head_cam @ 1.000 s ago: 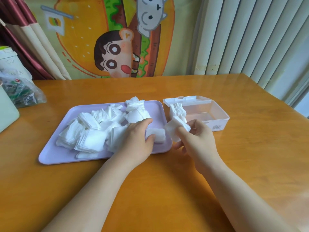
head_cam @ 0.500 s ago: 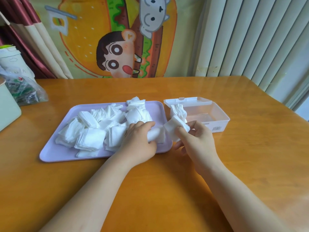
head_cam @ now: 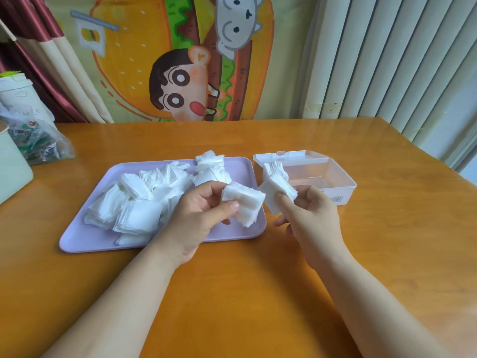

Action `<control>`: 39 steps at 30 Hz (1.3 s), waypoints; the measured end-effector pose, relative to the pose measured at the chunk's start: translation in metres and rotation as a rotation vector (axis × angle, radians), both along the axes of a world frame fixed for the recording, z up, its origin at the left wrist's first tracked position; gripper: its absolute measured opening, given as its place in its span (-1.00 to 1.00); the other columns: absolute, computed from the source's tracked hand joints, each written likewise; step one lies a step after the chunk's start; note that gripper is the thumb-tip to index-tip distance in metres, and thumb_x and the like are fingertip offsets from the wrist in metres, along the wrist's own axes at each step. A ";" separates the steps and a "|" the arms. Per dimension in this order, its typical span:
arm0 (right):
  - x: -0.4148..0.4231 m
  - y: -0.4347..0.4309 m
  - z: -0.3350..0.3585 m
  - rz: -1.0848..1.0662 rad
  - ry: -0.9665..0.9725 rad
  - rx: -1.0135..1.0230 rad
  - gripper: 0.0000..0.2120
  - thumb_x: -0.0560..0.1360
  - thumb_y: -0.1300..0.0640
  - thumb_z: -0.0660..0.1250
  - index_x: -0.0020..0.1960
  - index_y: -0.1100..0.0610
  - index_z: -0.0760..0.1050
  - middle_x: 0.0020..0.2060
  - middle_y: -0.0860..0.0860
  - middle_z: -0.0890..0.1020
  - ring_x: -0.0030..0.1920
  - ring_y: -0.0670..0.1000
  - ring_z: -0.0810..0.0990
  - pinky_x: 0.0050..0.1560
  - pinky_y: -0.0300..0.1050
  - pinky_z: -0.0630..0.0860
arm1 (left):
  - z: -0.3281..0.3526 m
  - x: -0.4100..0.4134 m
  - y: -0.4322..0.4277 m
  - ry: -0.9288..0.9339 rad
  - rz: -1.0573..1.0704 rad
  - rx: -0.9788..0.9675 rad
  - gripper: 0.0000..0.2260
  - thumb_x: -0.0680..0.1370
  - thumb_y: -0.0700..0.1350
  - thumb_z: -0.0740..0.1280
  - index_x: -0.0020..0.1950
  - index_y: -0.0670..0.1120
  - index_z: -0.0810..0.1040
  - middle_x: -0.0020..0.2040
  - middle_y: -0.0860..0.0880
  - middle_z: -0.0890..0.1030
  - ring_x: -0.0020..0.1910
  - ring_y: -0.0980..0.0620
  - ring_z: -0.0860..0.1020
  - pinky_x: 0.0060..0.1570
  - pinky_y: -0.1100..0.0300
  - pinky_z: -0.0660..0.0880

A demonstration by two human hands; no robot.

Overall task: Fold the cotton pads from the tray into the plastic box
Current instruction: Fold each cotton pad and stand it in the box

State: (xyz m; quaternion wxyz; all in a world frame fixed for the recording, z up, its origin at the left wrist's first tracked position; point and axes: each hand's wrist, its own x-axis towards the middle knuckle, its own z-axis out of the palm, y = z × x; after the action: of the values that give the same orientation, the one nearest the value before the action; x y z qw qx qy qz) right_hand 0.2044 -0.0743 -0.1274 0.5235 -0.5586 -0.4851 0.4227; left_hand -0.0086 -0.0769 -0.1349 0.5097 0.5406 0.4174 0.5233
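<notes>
Head view: left hand [head_cam: 200, 213] pinches cotton pad [head_cam: 244, 202] over tray [head_cam: 77, 241] near right corner; right hand [head_cam: 309, 215] pinches folded pad [head_cam: 277, 193] just left of plastic box [head_cam: 335, 177]. Pads look light, soft, limp; best held at edge. Held pad near square, long axis unclear.

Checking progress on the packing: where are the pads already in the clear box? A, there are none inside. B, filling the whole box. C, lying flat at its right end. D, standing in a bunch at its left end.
D: the pads stand bunched at the left end of the box; the rest looks bare.
</notes>
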 end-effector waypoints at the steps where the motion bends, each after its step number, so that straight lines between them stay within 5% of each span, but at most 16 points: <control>1: 0.000 0.000 0.002 0.030 -0.008 0.000 -0.95 0.55 0.17 0.46 0.01 0.11 0.64 -0.22 0.01 0.75 -0.33 0.05 0.73 -0.32 -0.05 0.48 | 0.000 0.000 0.000 0.004 -0.022 -0.007 -0.82 0.49 -0.19 0.48 0.08 -0.04 0.67 -0.03 -0.07 0.72 -0.05 0.03 0.64 -0.11 0.18 0.55; 6: -0.005 -0.005 0.003 0.234 -0.011 0.004 -0.84 0.52 0.31 0.46 0.01 0.08 0.72 -0.28 0.10 0.75 -0.40 0.04 0.62 -0.36 -0.08 0.42 | -0.003 0.005 -0.004 0.141 -0.055 -0.009 -0.83 0.59 -0.33 0.43 0.11 -0.10 0.64 0.00 -0.07 0.75 -0.02 0.05 0.67 -0.01 0.17 0.58; 10: -0.006 -0.005 0.002 0.265 -0.062 0.042 -0.79 0.51 0.32 0.45 -0.03 0.04 0.75 -0.34 0.03 0.71 -0.43 0.02 0.55 -0.41 -0.16 0.43 | -0.006 0.006 -0.004 0.220 0.024 0.049 -0.83 0.55 -0.27 0.49 0.07 -0.04 0.71 0.02 -0.04 0.76 0.08 0.00 0.69 0.26 -0.09 0.58; 15: -0.007 -0.006 -0.001 0.318 -0.125 0.102 -0.74 0.53 0.35 0.37 -0.02 0.03 0.73 -0.36 -0.10 0.67 -0.43 0.00 0.51 -0.40 -0.23 0.42 | -0.006 0.008 -0.004 0.218 0.068 0.035 -0.89 0.53 -0.18 0.53 0.03 -0.04 0.71 -0.03 -0.08 0.75 0.06 -0.13 0.69 0.28 -0.25 0.55; 19: -0.005 -0.007 0.000 0.405 -0.104 0.127 -0.81 0.61 0.26 0.39 -0.02 0.00 0.69 -0.38 -0.16 0.64 -0.35 0.01 0.50 -0.38 -0.23 0.43 | -0.005 0.009 -0.004 0.194 0.087 0.017 -0.88 0.52 -0.20 0.56 0.02 -0.09 0.68 -0.08 -0.06 0.74 -0.05 -0.01 0.68 0.19 -0.18 0.57; 21: -0.004 -0.008 0.000 0.457 -0.138 0.135 -0.92 0.55 0.05 0.51 0.04 -0.05 0.68 -0.28 -0.15 0.66 -0.30 0.00 0.50 -0.32 -0.19 0.43 | -0.005 0.010 -0.004 0.188 0.101 0.004 -0.87 0.51 -0.20 0.56 0.00 -0.08 0.67 -0.13 -0.02 0.72 -0.10 0.05 0.65 0.07 -0.08 0.58; 24: -0.006 -0.007 -0.007 0.380 -0.301 0.212 -0.80 0.48 -0.03 0.60 0.05 -0.08 0.64 -0.19 -0.17 0.67 -0.29 -0.06 0.52 -0.23 -0.11 0.47 | -0.007 0.009 -0.003 0.214 0.127 0.008 -0.80 0.46 -0.15 0.58 0.03 -0.05 0.67 -0.07 -0.07 0.73 -0.04 -0.09 0.66 0.14 -0.11 0.59; 28: -0.006 -0.003 -0.009 0.381 -0.182 0.171 -0.95 0.59 0.06 0.47 -0.04 -0.07 0.64 -0.26 -0.22 0.63 -0.20 -0.07 0.55 -0.15 0.00 0.51 | -0.004 0.006 -0.002 0.206 0.028 -0.043 -0.62 0.45 -0.08 0.55 0.26 0.07 0.63 -0.09 -0.12 0.59 -0.13 0.04 0.56 -0.03 0.11 0.55; 32: -0.008 -0.005 -0.007 0.435 -0.048 0.107 -0.87 0.59 0.03 0.39 0.12 0.01 0.62 -0.03 0.10 0.70 -0.04 0.13 0.66 -0.11 0.08 0.61 | 0.001 0.008 -0.006 0.143 -0.034 -0.036 -0.83 0.56 -0.31 0.47 0.13 -0.16 0.68 -0.22 -0.04 0.62 -0.32 0.16 0.52 -0.30 0.37 0.43; 35: -0.014 -0.010 -0.005 0.487 0.159 -0.013 -0.68 0.62 -0.08 0.39 0.24 0.13 0.58 0.06 0.25 0.68 -0.04 0.13 0.72 -0.17 0.09 0.61 | 0.001 0.010 -0.007 0.127 -0.003 -0.016 -0.78 0.47 -0.26 0.58 0.07 -0.14 0.66 -0.17 -0.26 0.63 -0.19 0.01 0.57 -0.18 0.25 0.50; 39: -0.022 -0.015 -0.005 0.423 0.162 -0.082 -0.57 0.65 -0.23 0.30 0.25 0.12 0.53 -0.13 0.16 0.70 -0.18 0.09 0.69 -0.22 0.06 0.55 | 0.000 0.013 -0.010 0.135 -0.015 0.010 -0.74 0.40 -0.19 0.60 0.03 -0.07 0.65 -0.10 -0.37 0.62 -0.12 -0.13 0.57 0.03 -0.07 0.56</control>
State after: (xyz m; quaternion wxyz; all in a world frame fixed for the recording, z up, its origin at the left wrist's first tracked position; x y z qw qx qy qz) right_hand 0.1825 -0.0895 -0.1321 0.4373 -0.4295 -0.5302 0.5858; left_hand 0.0045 -0.0865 -0.1344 0.4816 0.5802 0.4442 0.4838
